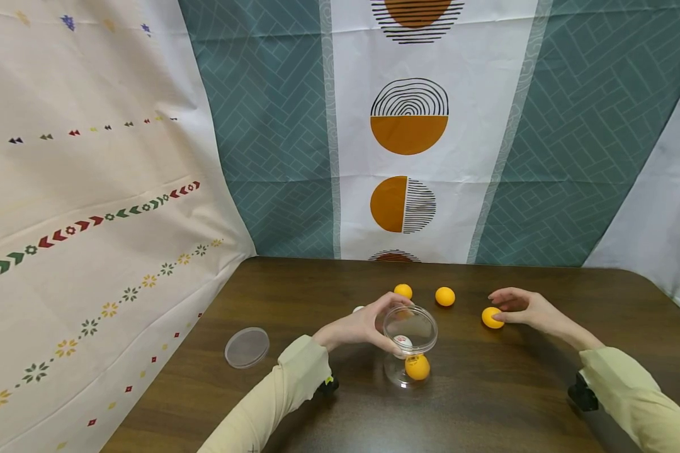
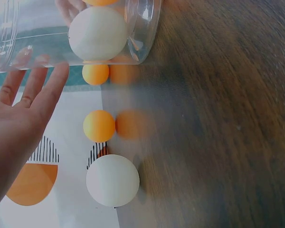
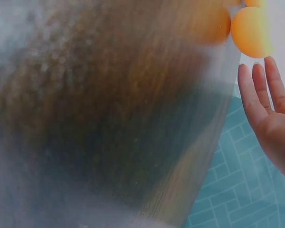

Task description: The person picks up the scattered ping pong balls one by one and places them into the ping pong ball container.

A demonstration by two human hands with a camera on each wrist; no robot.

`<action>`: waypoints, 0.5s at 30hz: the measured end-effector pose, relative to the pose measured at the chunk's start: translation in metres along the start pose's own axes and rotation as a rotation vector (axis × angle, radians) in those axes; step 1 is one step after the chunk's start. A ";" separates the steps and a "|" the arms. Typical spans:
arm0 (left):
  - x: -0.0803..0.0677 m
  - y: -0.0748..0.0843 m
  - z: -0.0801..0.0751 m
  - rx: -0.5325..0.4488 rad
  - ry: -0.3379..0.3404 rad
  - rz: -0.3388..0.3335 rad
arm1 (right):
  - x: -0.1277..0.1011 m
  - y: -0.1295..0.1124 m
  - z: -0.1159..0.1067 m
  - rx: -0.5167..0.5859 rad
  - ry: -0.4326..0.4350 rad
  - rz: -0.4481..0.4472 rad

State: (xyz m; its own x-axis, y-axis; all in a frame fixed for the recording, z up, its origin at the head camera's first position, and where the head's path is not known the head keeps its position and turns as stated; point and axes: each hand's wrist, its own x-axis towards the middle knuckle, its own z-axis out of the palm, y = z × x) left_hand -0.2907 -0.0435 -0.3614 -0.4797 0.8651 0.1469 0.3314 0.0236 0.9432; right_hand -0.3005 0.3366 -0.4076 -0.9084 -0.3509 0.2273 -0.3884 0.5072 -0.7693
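Centrally, a clear plastic jar (image 1: 410,345) is shown upright on the brown table (image 1: 544,390), gripped near its rim by the left hand (image 1: 362,327), whose fingers and thumb are curled round its wall. One orange ball (image 1: 417,367) and one white ball (image 1: 402,343) are seen inside. The right hand (image 1: 524,308) is stretched forward, its nearly straight fingers laid against an orange ball (image 1: 492,318); whether that ball is pinched cannot be told. A further white ball (image 2: 112,180) is largely hidden behind the left hand in the head view.
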 end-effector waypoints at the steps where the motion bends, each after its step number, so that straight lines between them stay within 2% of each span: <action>1: 0.000 0.000 0.000 0.002 0.000 -0.001 | 0.000 0.000 0.000 -0.001 -0.002 -0.001; 11: 0.000 0.000 0.000 0.003 0.000 -0.004 | 0.002 0.004 0.003 -0.017 -0.018 -0.015; 15: 0.003 -0.012 -0.002 -0.002 0.006 0.000 | 0.002 0.003 0.003 -0.018 -0.029 -0.001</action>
State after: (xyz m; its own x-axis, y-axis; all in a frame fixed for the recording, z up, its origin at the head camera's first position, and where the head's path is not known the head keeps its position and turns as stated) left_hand -0.2979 -0.0427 -0.3718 -0.4844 0.8621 0.1485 0.3298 0.0227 0.9438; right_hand -0.3030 0.3351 -0.4107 -0.9034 -0.3738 0.2101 -0.3919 0.5208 -0.7584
